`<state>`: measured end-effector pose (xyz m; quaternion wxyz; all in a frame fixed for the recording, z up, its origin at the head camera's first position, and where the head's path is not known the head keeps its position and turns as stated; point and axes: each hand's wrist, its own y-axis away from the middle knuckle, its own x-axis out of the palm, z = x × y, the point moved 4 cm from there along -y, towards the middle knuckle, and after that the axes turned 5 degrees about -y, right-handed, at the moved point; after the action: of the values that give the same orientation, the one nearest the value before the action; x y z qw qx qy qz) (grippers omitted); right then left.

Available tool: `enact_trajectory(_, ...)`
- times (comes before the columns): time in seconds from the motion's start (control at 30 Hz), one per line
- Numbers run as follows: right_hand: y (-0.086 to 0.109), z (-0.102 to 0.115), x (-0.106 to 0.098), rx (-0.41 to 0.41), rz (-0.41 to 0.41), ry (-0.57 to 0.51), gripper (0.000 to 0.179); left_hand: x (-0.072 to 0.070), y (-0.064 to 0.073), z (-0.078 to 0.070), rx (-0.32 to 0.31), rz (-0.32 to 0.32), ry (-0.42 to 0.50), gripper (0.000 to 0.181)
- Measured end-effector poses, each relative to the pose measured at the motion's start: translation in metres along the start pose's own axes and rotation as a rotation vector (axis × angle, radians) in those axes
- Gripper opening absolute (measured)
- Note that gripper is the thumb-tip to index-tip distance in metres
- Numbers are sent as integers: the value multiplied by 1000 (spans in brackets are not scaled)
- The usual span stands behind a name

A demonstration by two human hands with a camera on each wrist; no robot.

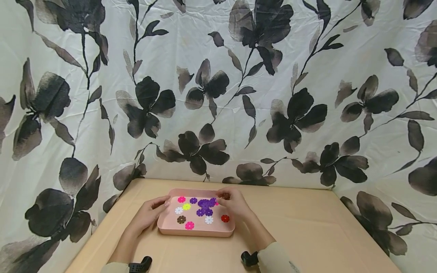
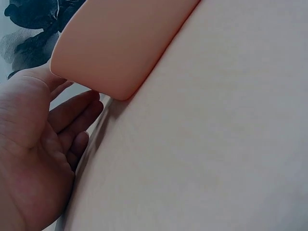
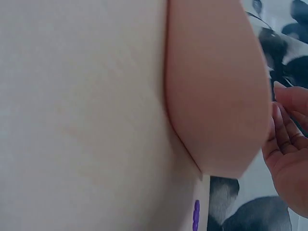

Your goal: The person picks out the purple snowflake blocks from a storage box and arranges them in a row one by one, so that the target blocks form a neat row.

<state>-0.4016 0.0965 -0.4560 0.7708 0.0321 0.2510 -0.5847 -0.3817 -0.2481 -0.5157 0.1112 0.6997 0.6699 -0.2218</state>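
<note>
A pink tray point(image 1: 196, 232) on the table holds flower-shaped pieces: a purple cluster point(image 1: 205, 204), a yellow flower point(image 1: 186, 206), plus white, pink, brown and red ones. At the tray's left rim, my left hand point(image 1: 147, 214) grips the edge, thumb on the inner side. The left wrist view shows the other fingers of that hand loosely bent beside the tray's outer wall point(image 2: 115, 48). My right hand point(image 1: 235, 203) reaches over the far right corner, fingers bent, thumb and index apart. Close to its thumb tip lies a pink flower point(image 1: 216, 203), partly hidden.
The table point(image 1: 307, 223) has a light tan cover. Behind it hangs a white curtain point(image 1: 252, 148) with dark flowers. In the right wrist view, a purple piece point(image 3: 196, 215) shows edge-on beyond the tray's end. Both wrists wear black straps.
</note>
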Motion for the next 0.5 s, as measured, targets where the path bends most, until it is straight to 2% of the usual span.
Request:
enact_trajectory(0.17,-9,1,15,9,87,85,23,0,-2,1,2,-2,-2,48)
enact_trajectory(0.4,-16,-6,38,-52,198,341,16,1,-1,1,-7,0,13,49)
enact_trajectory(0.5,-15,-10,44,-68,225,409,14,1,0,0,-12,4,9,51)
